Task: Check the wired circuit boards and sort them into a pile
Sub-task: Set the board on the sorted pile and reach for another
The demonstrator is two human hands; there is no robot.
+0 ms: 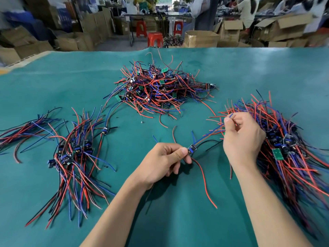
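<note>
My left hand (162,160) pinches a small wired circuit board (192,149) between thumb and forefinger, just above the green table mat (178,220). Its red, blue and black wires fan out around it. My right hand (243,138) pinches the tip of the board's blue wire (210,133) and holds it up and to the right. A tangled pile of boards (160,88) lies at the centre back. A combed pile (74,154) lies on the left. Another large pile (288,147) lies on the right, partly behind my right hand.
A single wired board (105,131) lies loose beside the left pile. Beyond the table's far edge stand cardboard boxes (201,39), red stools (154,39) and people working at benches.
</note>
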